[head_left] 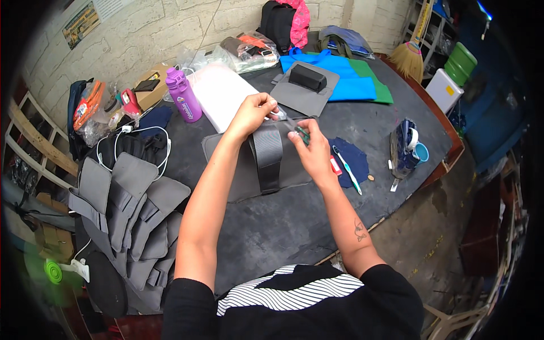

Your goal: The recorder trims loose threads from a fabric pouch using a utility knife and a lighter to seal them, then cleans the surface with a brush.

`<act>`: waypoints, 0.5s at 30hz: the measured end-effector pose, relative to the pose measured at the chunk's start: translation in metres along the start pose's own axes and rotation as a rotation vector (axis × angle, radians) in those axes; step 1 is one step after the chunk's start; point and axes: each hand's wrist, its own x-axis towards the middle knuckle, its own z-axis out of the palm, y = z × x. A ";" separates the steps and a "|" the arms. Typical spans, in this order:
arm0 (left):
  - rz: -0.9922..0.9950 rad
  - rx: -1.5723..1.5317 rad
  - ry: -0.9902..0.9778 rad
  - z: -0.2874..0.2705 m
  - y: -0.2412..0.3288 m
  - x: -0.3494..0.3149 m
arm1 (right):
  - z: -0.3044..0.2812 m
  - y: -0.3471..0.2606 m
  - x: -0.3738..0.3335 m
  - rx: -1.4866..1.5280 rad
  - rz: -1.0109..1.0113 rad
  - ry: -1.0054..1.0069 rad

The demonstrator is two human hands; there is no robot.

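A pale piece [279, 114] is pinched by the left hand [254, 115], a green tool [304, 135] by the right hand [312, 148]. The grey panel [242, 175] could be marked if the tool is dropped.

- The person's left hand [253, 115] is drawn into a pinch
- Their right hand [311, 143] curls just beside it
- Both bare forearms [207, 198] reach forward

Pale block wall [184, 25], grey floor [416, 241]
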 end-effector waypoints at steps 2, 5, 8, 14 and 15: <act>-0.015 0.069 -0.033 -0.004 0.000 0.000 | -0.001 -0.005 0.004 -0.080 -0.005 -0.012; -0.045 0.150 -0.060 -0.007 0.000 -0.003 | -0.001 -0.016 0.007 -0.163 -0.008 -0.019; -0.059 0.143 -0.045 -0.009 -0.002 -0.003 | 0.003 -0.019 0.008 -0.181 -0.029 0.004; -0.079 0.032 -0.029 -0.010 -0.002 -0.003 | 0.010 -0.010 0.010 -0.144 -0.056 0.072; -0.101 0.012 -0.026 -0.010 0.000 -0.004 | 0.009 -0.009 0.009 -0.090 -0.003 0.083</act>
